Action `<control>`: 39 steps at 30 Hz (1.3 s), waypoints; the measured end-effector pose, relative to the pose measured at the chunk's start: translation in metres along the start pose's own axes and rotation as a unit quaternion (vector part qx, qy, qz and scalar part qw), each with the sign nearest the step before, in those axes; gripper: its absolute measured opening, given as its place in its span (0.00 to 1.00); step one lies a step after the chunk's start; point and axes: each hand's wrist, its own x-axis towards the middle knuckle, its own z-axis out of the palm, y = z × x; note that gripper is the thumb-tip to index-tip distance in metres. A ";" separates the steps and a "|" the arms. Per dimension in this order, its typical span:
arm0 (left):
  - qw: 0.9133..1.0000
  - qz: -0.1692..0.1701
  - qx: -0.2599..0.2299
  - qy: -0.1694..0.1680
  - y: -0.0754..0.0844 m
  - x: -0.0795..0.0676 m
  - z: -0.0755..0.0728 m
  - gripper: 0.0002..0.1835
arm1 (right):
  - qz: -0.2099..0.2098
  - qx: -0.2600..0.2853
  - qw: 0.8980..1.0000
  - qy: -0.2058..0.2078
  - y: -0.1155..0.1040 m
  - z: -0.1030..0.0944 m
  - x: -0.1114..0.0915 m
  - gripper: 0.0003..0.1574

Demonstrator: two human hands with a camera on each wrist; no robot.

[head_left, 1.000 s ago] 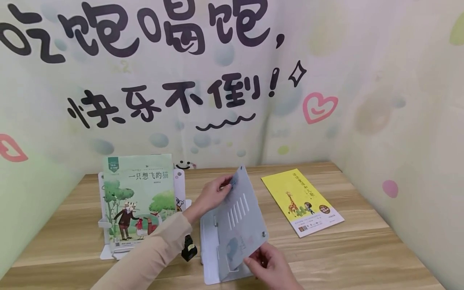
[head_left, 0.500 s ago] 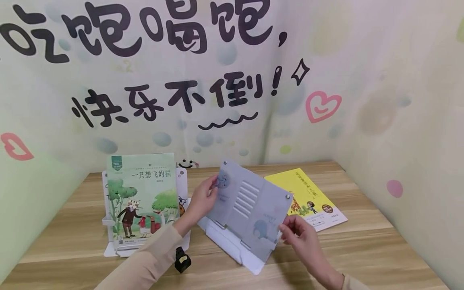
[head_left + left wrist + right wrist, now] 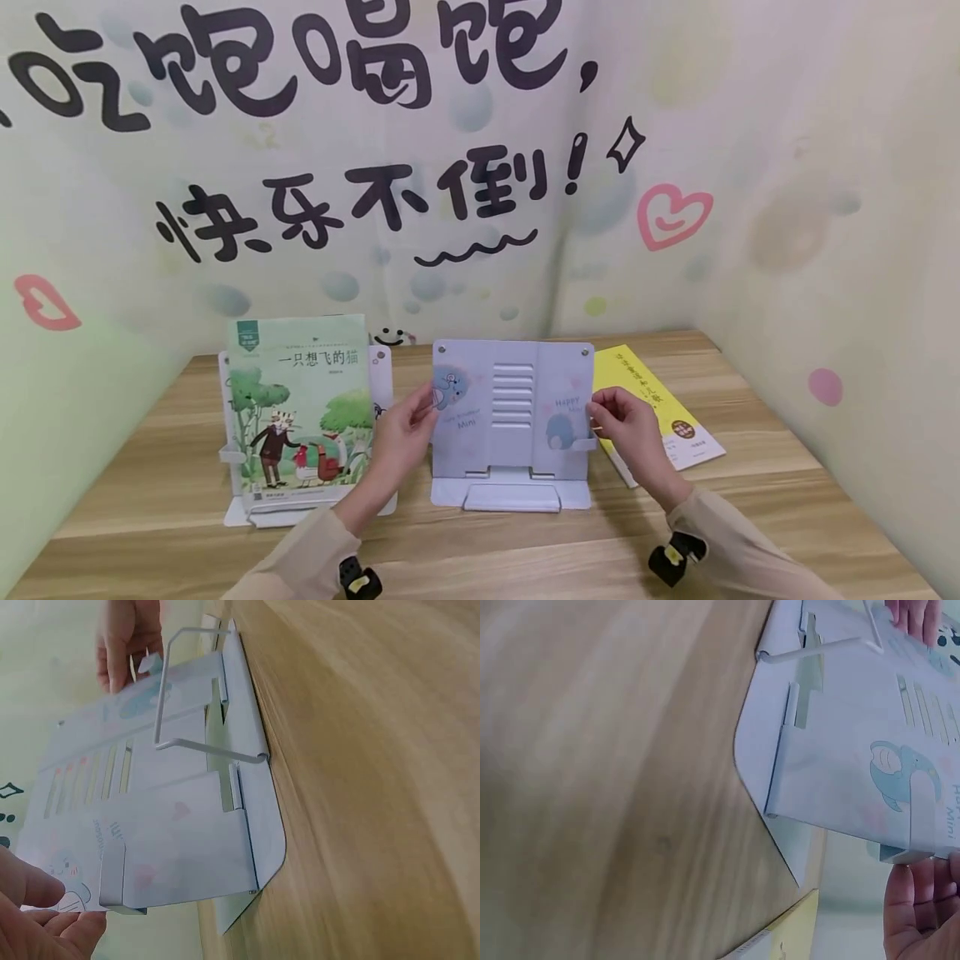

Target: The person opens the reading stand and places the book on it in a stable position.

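A pale blue metal book stand stands on the table with its back plate raised, its slots and cartoon prints facing me. My left hand pinches the plate's left edge, thumb in front and fingers behind, close to a side clip. At the opposite edge, my right hand pinches the plate just above the right clip. A wire page holder sticks out from the base in the left wrist view. Part of the right fingers is cut off in the right wrist view.
To the left, a second stand holds a green picture book upright. A yellow book lies flat behind my right hand, partly covered. The patterned cloth wall rises at the table's back edge.
The book stand has turned from sideways to face me, and its base now rests flat on the table. My right hand moved up and right along with its right edge.
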 end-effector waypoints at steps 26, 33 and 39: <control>0.999 0.034 -0.014 0.001 -0.003 -0.026 -0.010 0.24 | -0.005 0.002 1.000 -0.014 0.000 0.025 0.058 0.12; 1.000 0.030 -0.008 0.002 -0.004 -0.026 -0.008 0.23 | -0.007 0.010 1.000 -0.014 0.000 0.027 0.062 0.12; 1.000 0.029 -0.006 0.004 -0.004 -0.026 -0.008 0.23 | -0.009 0.007 1.000 -0.015 -0.001 0.029 0.066 0.11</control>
